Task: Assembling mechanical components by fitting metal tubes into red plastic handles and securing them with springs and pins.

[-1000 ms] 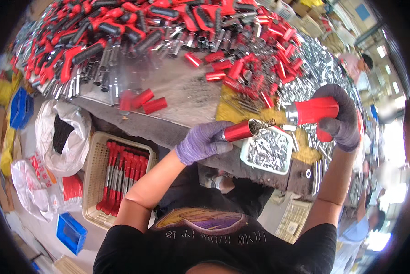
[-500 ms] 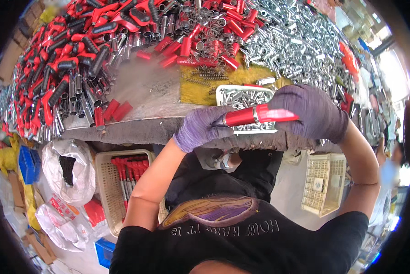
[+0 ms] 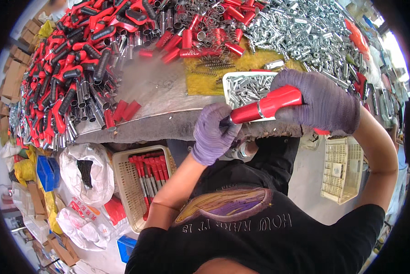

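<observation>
My right hand (image 3: 321, 102), in a purple glove, grips a red tube-shaped tool handle (image 3: 264, 106) with a silver ring around it, held level above the table's front edge. My left hand (image 3: 214, 132), also gloved, is closed on the handle's left end, fingers pinched around its tip. Just behind the handle sits a white tray (image 3: 229, 76) filled with small silver metal pieces. A yellow cloth (image 3: 200, 77) lies under the tray.
A big heap of red and black handles and metal tubes (image 3: 77, 68) covers the table's left. Loose silver parts (image 3: 305, 32) pile up at the back right. Below the table stand a beige basket of finished red tools (image 3: 145, 178), white bags (image 3: 88, 178) and an empty basket (image 3: 342, 169).
Both hands and the red handle have come closer to my body, now over the table's front edge. My left hand has slid to the handle's left tip.
</observation>
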A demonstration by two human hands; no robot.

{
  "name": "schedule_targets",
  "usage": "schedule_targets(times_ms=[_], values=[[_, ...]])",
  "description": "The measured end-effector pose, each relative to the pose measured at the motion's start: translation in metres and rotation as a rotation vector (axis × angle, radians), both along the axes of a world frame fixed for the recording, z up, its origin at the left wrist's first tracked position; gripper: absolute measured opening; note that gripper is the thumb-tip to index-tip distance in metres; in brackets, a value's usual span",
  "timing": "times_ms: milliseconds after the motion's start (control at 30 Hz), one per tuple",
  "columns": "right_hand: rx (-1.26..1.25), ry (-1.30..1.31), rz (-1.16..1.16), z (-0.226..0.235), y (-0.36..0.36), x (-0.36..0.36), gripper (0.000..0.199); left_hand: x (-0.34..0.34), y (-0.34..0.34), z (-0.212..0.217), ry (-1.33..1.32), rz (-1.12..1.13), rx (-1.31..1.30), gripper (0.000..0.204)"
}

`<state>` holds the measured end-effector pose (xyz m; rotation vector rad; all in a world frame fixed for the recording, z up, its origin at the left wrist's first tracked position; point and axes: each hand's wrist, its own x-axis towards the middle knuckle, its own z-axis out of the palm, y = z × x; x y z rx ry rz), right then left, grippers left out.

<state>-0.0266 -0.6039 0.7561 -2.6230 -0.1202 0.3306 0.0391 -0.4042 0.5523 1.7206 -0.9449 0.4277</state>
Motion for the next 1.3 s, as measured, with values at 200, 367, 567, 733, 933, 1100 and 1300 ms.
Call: schedule_targets(times_ms=[200,367,567,733,933,1100,1300], values=[[-0.184,-0.206,0.231,-0.001,0.008,-0.004,0.038,0.036,0.012,0.021,0.414,-0.573,0.219,0.04],[0.003,-0.086,0.039,-0.016,0.002,-0.011,0.039,0.014,0.01,0.016,0.238,-0.279,0.47,0.041],[0.032,-0.053,-0.009,-0.015,0.003,-0.011,0.039,0.01,0.017,0.013,0.257,-0.221,0.303,0.041],[-0.1,-0.259,0.282,-0.031,-0.003,-0.022,0.038,0.032,0.023,0.029,0.33,-0.549,0.462,0.04],[0.904,0.542,-0.806,-0.037,0.011,-0.044,0.036,0.023,0.031,0.026,-0.288,-0.039,0.726,0.041],[-0.005,-0.158,-0.044,-0.041,0.007,-0.057,0.037,0.033,0.039,0.041,0.243,-0.442,0.545,0.043],[0.508,0.286,-0.273,-0.054,0.014,-0.068,0.033,0.038,0.038,0.005,-0.314,-0.146,0.765,0.04]])
